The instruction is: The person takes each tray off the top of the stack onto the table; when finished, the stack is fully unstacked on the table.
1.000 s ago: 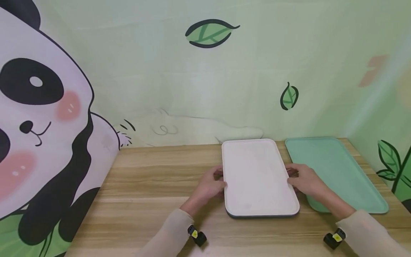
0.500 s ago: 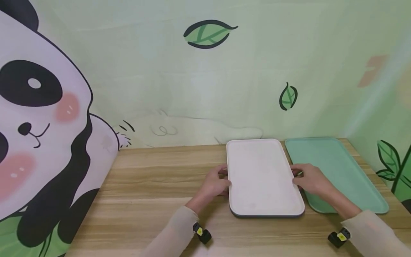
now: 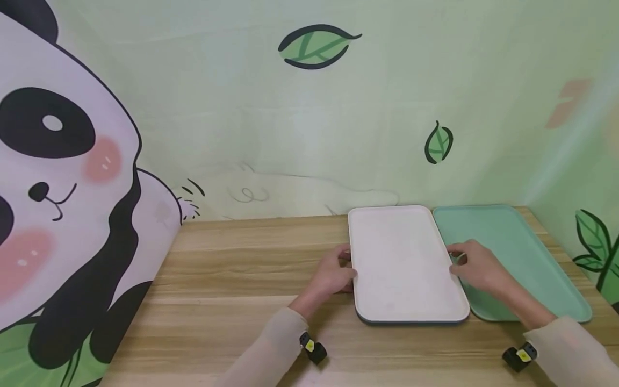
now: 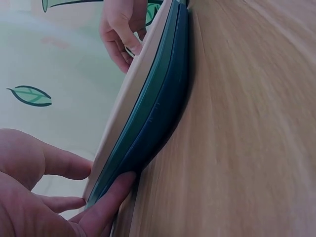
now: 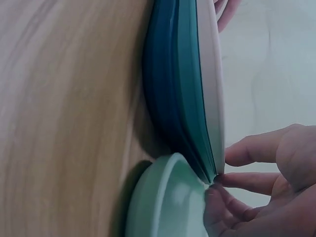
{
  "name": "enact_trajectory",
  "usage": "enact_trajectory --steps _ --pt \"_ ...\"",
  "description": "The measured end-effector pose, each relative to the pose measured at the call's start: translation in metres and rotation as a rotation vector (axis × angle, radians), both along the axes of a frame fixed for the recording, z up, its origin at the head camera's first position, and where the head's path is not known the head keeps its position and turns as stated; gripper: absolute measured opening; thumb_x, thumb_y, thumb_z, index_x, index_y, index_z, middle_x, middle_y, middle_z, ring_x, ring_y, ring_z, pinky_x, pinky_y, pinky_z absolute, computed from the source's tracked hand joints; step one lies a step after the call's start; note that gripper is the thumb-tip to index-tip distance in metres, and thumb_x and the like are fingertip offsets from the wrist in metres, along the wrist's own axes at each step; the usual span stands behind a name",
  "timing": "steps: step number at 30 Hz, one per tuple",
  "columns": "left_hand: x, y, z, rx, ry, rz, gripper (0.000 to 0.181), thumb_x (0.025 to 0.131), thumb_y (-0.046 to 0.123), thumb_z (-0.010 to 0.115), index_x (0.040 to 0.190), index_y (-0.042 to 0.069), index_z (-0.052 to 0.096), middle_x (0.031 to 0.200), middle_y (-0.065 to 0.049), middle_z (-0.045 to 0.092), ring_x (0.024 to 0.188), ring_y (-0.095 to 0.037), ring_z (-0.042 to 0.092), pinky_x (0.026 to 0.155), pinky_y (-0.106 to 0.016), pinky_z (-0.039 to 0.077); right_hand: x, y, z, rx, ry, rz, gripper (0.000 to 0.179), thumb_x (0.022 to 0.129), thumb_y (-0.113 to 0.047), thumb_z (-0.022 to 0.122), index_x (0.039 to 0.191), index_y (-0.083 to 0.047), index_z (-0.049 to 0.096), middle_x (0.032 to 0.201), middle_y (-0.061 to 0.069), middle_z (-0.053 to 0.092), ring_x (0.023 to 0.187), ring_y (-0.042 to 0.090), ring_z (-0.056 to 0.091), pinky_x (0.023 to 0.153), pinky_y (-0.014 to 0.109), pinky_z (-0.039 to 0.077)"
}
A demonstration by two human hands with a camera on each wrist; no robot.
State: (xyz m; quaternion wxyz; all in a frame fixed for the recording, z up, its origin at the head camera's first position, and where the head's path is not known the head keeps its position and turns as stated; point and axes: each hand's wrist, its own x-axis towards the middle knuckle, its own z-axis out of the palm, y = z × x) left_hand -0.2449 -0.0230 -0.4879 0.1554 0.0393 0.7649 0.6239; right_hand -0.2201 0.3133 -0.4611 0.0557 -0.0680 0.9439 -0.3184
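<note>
Both hands grip a stack of trays from its two long sides. On top lies a white tray (image 3: 406,263), hiding most of the rest in the head view. Beneath it the left wrist view reveals a teal tray (image 4: 149,101) and a dark blue tray (image 4: 170,106). My left hand (image 3: 333,270) pinches the left edge, one finger low against the blue side. At the right edge my right hand (image 3: 479,266) pinches the stack's rim between thumb and fingers. Next to the stack lies a mint green tray (image 3: 512,247), its near left rim right beside the stack and partly under my right hand.
The trays are on a wood-grain table (image 3: 232,269), close to its back edge. Behind it hangs a pale green backdrop (image 3: 232,107) with leaves and a large panda (image 3: 43,177) printed on it. Each sleeve carries a small black wrist camera (image 3: 314,349).
Both hands have slid the tray stack to the right, narrowing the gap to the mint green tray until their rims lie side by side. The mint green tray keeps its place.
</note>
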Motion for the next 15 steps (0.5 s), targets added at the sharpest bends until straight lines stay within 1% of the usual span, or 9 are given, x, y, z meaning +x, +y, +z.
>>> enact_trajectory --steps 3,5,7,10,15 --pt "0.0 0.0034 0.0004 0.006 0.003 -0.003 0.066 0.088 -0.013 0.063 0.152 0.001 0.053 0.133 -0.02 0.055 0.092 -0.028 0.068 0.065 -0.038 0.065 0.0011 0.0051 0.0 -0.009 -0.016 -0.004 0.051 0.094 -0.005 0.065 0.139 0.018 0.055 0.129 0.038 0.056 0.11 0.048 0.063 0.077 0.048 0.06" --pt "0.0005 0.0051 0.0005 0.012 0.001 -0.008 0.066 0.088 -0.013 0.063 0.152 0.001 0.052 0.133 -0.02 0.055 0.094 -0.027 0.068 0.065 -0.038 0.065 0.0019 0.0074 -0.0004 -0.02 -0.033 -0.006 0.052 0.096 -0.006 0.064 0.141 0.018 0.053 0.132 0.039 0.057 0.114 0.051 0.062 0.082 0.051 0.06" --pt "0.001 0.0066 -0.0002 0.016 0.001 -0.016 0.065 0.089 -0.013 0.063 0.152 0.0 0.051 0.134 -0.02 0.054 0.095 -0.028 0.067 0.066 -0.038 0.065 0.0027 0.0089 -0.001 -0.028 -0.046 -0.012 0.053 0.097 -0.007 0.063 0.142 0.019 0.051 0.133 0.038 0.059 0.117 0.051 0.062 0.084 0.051 0.061" --pt "0.0022 0.0079 -0.0006 0.011 0.006 -0.024 0.065 0.09 -0.012 0.063 0.152 0.0 0.049 0.134 -0.02 0.054 0.098 -0.028 0.066 0.066 -0.038 0.065 0.0034 0.0098 -0.0026 -0.041 -0.053 -0.025 0.053 0.098 -0.006 0.062 0.143 0.019 0.05 0.133 0.038 0.06 0.117 0.051 0.063 0.082 0.048 0.062" --pt "0.0028 0.0082 -0.0034 0.002 0.032 -0.029 0.063 0.091 -0.012 0.063 0.152 -0.001 0.049 0.135 -0.022 0.053 0.101 -0.029 0.066 0.066 -0.038 0.065 0.0038 0.0098 -0.007 -0.032 -0.034 -0.043 0.051 0.098 -0.007 0.063 0.142 0.018 0.052 0.133 0.037 0.061 0.116 0.049 0.064 0.08 0.046 0.063"
